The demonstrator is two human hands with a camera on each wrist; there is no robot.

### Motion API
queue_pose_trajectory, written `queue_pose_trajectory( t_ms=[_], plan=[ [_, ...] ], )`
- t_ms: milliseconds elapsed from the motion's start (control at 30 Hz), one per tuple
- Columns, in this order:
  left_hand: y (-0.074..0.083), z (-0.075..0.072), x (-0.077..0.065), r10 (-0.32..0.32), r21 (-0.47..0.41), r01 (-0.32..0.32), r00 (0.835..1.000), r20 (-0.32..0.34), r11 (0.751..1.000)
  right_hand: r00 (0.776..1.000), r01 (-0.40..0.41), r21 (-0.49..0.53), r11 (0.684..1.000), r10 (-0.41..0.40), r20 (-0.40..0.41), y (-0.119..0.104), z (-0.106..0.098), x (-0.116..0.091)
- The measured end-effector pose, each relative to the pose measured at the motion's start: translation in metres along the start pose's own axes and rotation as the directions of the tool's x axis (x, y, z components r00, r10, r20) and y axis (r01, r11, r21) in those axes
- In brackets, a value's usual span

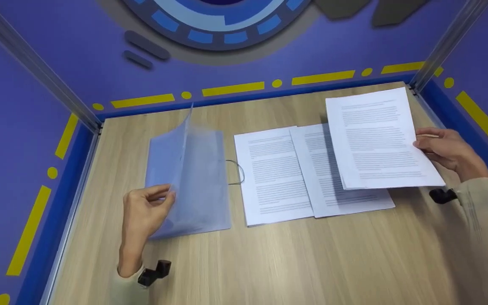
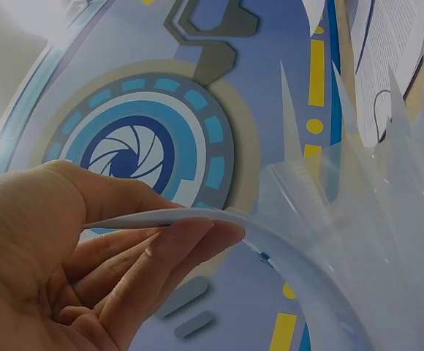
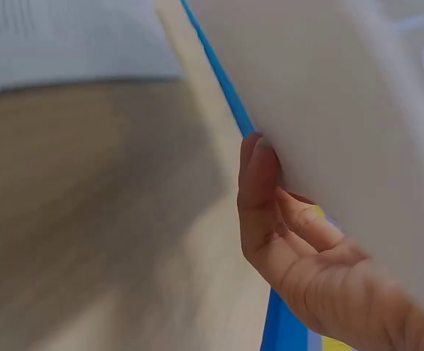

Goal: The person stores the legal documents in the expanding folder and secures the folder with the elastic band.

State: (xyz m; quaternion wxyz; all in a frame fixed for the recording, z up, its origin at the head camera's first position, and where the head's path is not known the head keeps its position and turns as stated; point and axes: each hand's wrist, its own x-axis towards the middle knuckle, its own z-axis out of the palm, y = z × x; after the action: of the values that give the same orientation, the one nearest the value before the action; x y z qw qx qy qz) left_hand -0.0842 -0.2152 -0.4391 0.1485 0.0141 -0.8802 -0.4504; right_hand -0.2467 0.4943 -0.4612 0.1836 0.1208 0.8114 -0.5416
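A translucent bluish plastic folder [image 1: 206, 186] lies on the left of the table, its front cover [image 1: 181, 148] raised. The left hand [image 1: 146, 212] pinches the cover's edge between thumb and fingers. In the left wrist view, the bent plastic [image 2: 307, 278] runs out from between the fingers, with several clear leaves [image 2: 343, 190] fanned beyond. At the right, the right hand [image 1: 449, 148] grips printed paper [image 1: 371, 144] by its side edge, holding it tilted above the table. The right wrist view shows the thumb [image 3: 259, 172] against the paper; how many sheets it holds cannot be told.
Two printed paper sets lie side by side mid-table: a left one [image 1: 275, 178] and a right one [image 1: 320, 169], partly covered by the held paper. A thin cord loop [image 1: 242, 171] sticks out from the folder's right edge. Blue panels [image 1: 244, 67] enclose the wooden table [image 1: 269, 262].
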Motion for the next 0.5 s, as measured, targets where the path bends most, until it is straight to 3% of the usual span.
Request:
queue_pose_trajectory(
  t_ms=[300,500],
  plan=[
    [0.001,0.000,-0.002,-0.016,0.006,0.016,1.000,0.000,1.000,0.995,0.066,0.196,0.978,-0.078,0.054,-0.025,0.027,-0.004],
    [0.001,0.000,-0.001,-0.013,-0.006,0.013,1.000,-0.006,1.000,0.978,0.137,0.320,0.937,-0.180,0.109,-0.044,0.046,-0.009]
  ],
)
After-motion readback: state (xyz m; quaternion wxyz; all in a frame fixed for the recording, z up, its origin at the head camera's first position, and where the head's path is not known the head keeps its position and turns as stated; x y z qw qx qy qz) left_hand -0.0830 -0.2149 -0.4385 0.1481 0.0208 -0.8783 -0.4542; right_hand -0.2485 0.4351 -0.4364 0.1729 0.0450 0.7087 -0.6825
